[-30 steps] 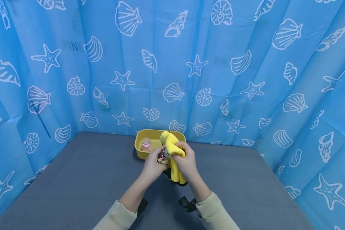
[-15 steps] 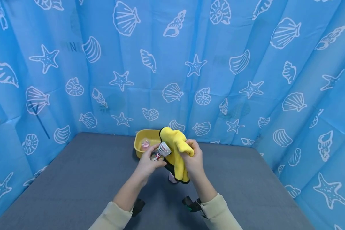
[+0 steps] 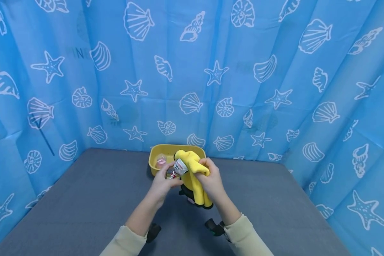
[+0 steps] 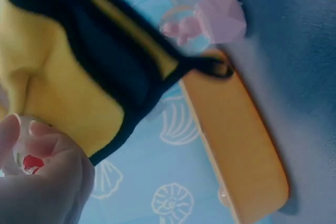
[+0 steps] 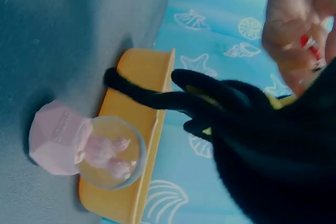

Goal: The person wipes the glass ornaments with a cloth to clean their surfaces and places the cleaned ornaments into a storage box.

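My left hand point(image 3: 160, 183) grips a small snow globe point(image 3: 180, 166) with a white printed base and red inside its clear dome. It lies tilted, base toward the cloth. Between my right hand's fingers and thumb is a bunched yellow cloth point(image 3: 193, 167) with black edging; the right hand point(image 3: 212, 179) holds it against the globe's base in the head view. The cloth's dark side point(image 5: 273, 145) and hanging loop fill much of the right wrist view, where the right hand is hidden. Part of the globe point(image 4: 32, 163) shows between the left fingers in the left wrist view.
A yellow bin point(image 3: 154, 170) stands at the back, with a clear-domed pink object point(image 3: 161, 161) inside. On the grey table, in front of the bin, stands a pink snow globe point(image 5: 58, 137) with a faceted base, mostly hidden by the cloth from above. A blue shell-print curtain point(image 3: 192, 64) hangs behind.
A second ago the cloth lay close against the globe; half a second ago it was drawn right and spread, showing the base. Now my right hand has brought it back left, toward the base.
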`<state>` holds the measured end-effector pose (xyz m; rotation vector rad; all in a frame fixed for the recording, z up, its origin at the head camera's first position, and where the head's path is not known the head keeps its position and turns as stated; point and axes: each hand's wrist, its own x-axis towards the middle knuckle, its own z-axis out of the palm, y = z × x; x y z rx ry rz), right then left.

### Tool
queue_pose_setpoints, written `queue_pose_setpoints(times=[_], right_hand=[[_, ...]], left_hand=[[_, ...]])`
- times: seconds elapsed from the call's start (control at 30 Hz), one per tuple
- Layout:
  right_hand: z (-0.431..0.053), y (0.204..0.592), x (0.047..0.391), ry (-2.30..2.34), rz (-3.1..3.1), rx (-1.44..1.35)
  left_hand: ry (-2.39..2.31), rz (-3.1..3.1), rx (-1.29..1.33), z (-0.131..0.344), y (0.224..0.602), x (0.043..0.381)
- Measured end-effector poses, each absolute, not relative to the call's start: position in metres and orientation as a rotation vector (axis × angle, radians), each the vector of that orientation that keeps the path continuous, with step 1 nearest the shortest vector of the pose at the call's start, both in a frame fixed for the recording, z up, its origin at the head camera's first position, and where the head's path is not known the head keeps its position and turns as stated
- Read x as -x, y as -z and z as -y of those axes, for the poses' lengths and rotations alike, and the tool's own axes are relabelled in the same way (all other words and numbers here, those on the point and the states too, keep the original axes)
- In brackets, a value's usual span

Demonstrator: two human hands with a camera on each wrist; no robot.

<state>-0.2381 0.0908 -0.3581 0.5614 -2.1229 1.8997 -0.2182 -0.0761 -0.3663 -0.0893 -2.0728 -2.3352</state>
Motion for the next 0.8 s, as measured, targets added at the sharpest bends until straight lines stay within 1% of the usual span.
queue_pose_setpoints(times=[0.13,0.4,0.67,0.8], right_hand=[[-0.095,0.355,0.240,-1.924,2.077,-0.525],[-0.095,0.355,0.237,-1.968,2.075,-0.600],[-0.104,0.353,0.241,-1.951,2.154,-0.465],[-0.113,0.347,0.241,-1.976,2.119,-0.415]], left_hand=[[2.327,2.071,0.093,0.078,0.362,0.219],[2.202,2.185,0.127,0.073,0.359,0.217],[2.302,2.141,0.171,0.082,0.354,0.224],[2.210,2.234,0.224,0.092,0.346,0.229]])
